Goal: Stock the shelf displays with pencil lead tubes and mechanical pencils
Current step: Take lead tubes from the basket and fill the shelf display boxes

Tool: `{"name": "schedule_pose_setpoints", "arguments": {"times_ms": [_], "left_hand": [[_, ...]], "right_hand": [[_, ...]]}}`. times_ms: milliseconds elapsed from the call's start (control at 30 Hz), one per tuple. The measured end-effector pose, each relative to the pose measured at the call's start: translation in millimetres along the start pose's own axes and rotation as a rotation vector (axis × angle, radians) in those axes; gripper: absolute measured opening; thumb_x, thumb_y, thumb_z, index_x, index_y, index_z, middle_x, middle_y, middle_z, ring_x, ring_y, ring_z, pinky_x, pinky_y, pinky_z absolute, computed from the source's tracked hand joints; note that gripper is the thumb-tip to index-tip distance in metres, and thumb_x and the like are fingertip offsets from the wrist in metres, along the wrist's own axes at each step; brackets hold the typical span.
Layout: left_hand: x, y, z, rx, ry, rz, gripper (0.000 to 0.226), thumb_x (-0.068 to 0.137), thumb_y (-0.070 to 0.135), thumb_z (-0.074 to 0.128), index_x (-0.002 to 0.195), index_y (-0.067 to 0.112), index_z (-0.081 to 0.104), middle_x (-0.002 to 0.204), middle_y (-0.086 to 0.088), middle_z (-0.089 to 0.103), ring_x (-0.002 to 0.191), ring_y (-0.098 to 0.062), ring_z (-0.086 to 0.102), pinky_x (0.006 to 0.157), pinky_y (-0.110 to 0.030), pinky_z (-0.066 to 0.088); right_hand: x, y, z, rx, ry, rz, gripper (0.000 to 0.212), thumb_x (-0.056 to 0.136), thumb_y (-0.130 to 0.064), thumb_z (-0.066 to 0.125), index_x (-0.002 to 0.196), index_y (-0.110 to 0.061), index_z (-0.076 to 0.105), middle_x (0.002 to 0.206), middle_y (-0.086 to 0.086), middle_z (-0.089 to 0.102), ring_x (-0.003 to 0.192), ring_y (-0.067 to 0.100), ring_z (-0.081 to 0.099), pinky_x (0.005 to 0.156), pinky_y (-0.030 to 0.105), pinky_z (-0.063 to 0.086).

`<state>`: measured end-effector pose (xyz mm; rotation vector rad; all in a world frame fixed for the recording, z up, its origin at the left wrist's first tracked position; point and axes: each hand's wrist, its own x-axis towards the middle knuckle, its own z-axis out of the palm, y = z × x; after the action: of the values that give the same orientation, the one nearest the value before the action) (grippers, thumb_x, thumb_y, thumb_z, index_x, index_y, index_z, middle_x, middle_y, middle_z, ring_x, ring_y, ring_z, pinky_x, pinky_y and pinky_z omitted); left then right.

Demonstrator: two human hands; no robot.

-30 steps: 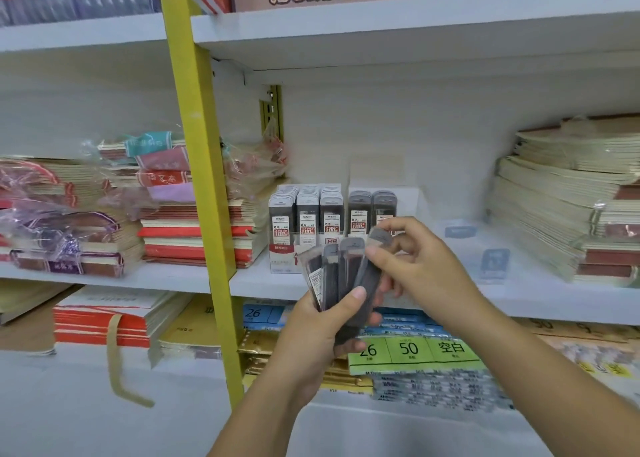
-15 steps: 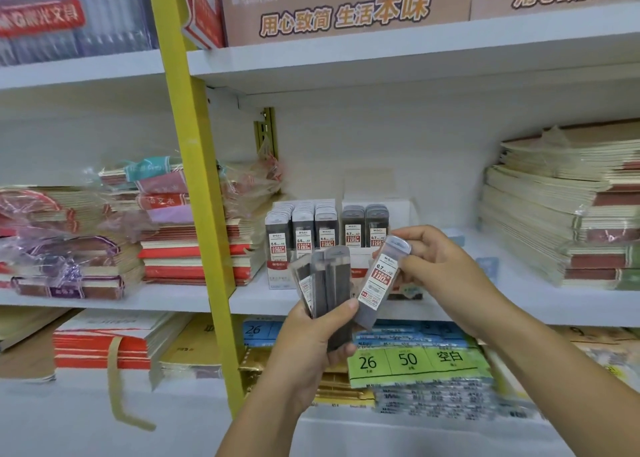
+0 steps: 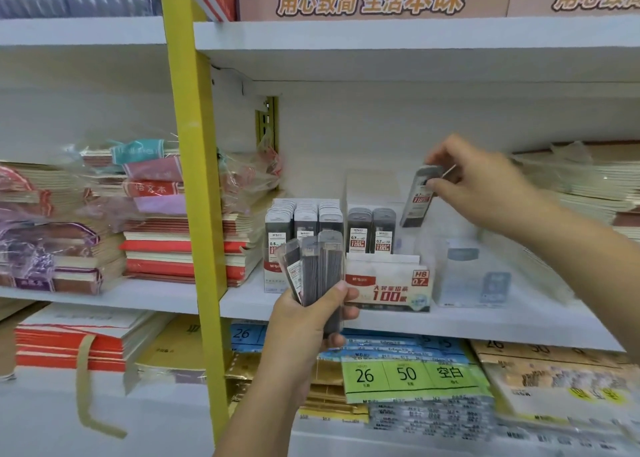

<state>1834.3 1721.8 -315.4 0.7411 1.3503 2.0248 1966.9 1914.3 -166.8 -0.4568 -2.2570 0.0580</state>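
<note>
Pinching one lead tube point(image 3: 418, 198), the right hand point(image 3: 485, 186) hovers; left hand point(image 3: 304, 321) fingers point(image 3: 341, 292) clamp several tubes point(image 3: 317, 269).

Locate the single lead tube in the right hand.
In the head view, right of centre: the right hand pinches the lead tube by its top, tilted, above and right of the two tubes standing in the 0.7 display box.
</note>
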Motion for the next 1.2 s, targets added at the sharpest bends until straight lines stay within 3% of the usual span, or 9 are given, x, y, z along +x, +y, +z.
{"name": "schedule_pose_setpoints", "arguments": {"times_ms": [133,300,467,600,700,833,1000,1100,1200], "left_hand": [[4.9,-1.6,-0.3,0.001,-0.008,0.010,0.024,0.090,0.024,0.072,0.112,0.015,0.068,0.093,-0.003,0.080,0.075,-0.012,0.075,0.046,-0.019,0.051],[7.5,-3.8,-3.1,0.004,-0.010,0.002,0.023,0.089,0.024,0.072,0.111,0.017,0.069,0.093,-0.003,0.080,0.076,-0.012,0.076,0.047,-0.019,0.050],[7.3,-3.7,-4.4,-0.006,-0.014,-0.006,0.021,0.088,0.025,0.073,0.108,0.017,0.070,0.094,-0.003,0.080,0.076,-0.012,0.076,0.047,-0.019,0.050],[4.8,-2.8,-2.9,-0.006,-0.033,-0.012,0.021,0.088,0.024,0.074,0.108,0.017,0.070,0.094,-0.004,0.080,0.077,-0.012,0.076,0.046,-0.018,0.049],[1.8,-0.8,-1.1,-0.004,-0.061,-0.013,0.023,0.087,0.025,0.075,0.108,0.017,0.070,0.095,-0.005,0.080,0.077,-0.013,0.076,0.046,-0.018,0.048],[-3.2,0.7,4.2,0.030,-0.127,-0.004,0.020,0.088,0.024,0.074,0.106,0.018,0.071,0.097,-0.007,0.079,0.078,-0.014,0.075,0.046,-0.019,0.047],[-11.6,-2.1,9.9,0.083,-0.192,0.002,0.016,0.087,0.034,0.073,0.100,0.024,0.076,0.099,-0.004,0.079,0.077,-0.011,0.074,0.047,-0.018,0.048],[-16.3,0.2,6.0,0.082,-0.238,-0.011,0.037,0.081,0.054,0.064,0.107,0.029,0.075,0.106,-0.001,0.078,0.083,-0.010,0.074,0.049,-0.018,0.049],[-18.7,3.7,0.6,0.078,-0.253,-0.048,0.044,0.083,0.053,0.064,0.120,0.029,0.067,0.111,0.001,0.077,0.085,-0.010,0.073,0.050,-0.019,0.049]], "right_hand": [[10.2,11.0,22.1,-0.051,-0.154,0.007,0.025,0.087,-0.017,0.068,0.090,-0.033,0.049,0.082,-0.015,0.061,0.074,-0.004,0.055,0.061,0.022,0.039],[12.2,18.2,39.9,-0.038,-0.227,0.054,0.010,0.087,-0.028,0.069,0.089,-0.032,0.060,0.091,-0.006,0.062,0.089,0.010,0.054,0.073,0.029,0.040],[7.8,25.2,50.0,-0.248,-0.124,0.023,0.012,0.088,-0.040,0.064,0.093,-0.029,0.069,0.092,-0.008,0.046,0.099,0.013,0.034,0.077,0.029,0.027],[1.1,20.8,47.3,-0.266,-0.041,0.050,0.026,0.089,-0.037,0.065,0.113,-0.028,0.066,0.098,-0.008,0.047,0.104,0.014,0.036,0.083,0.028,0.030],[-17.6,-0.2,40.8,-0.087,0.069,-0.019,0.015,0.090,-0.033,0.061,0.104,-0.033,0.066,0.092,-0.015,0.056,0.086,0.001,0.041,0.074,0.018,0.029],[-53.9,-40.9,47.4,0.407,-0.181,0.021,0.020,0.084,-0.047,0.058,0.104,-0.051,0.059,0.086,-0.027,0.064,0.075,-0.005,0.058,0.066,0.011,0.046],[-69.3,-55.8,59.5,0.812,-0.266,0.167,0.022,0.089,-0.016,0.067,0.106,-0.031,0.066,0.080,0.000,0.072,0.054,0.014,0.061,0.053,0.025,0.048],[-71.5,-52.2,53.1,0.892,-0.257,0.199,0.020,0.090,-0.011,0.065,0.102,-0.027,0.066,0.075,0.002,0.070,0.059,0.019,0.062,0.053,0.027,0.048],[-72.2,-44.8,44.3,0.911,-0.254,0.227,0.007,0.090,-0.027,0.064,0.096,-0.031,0.067,0.084,-0.002,0.073,0.070,0.012,0.064,0.066,0.025,0.050]]}}
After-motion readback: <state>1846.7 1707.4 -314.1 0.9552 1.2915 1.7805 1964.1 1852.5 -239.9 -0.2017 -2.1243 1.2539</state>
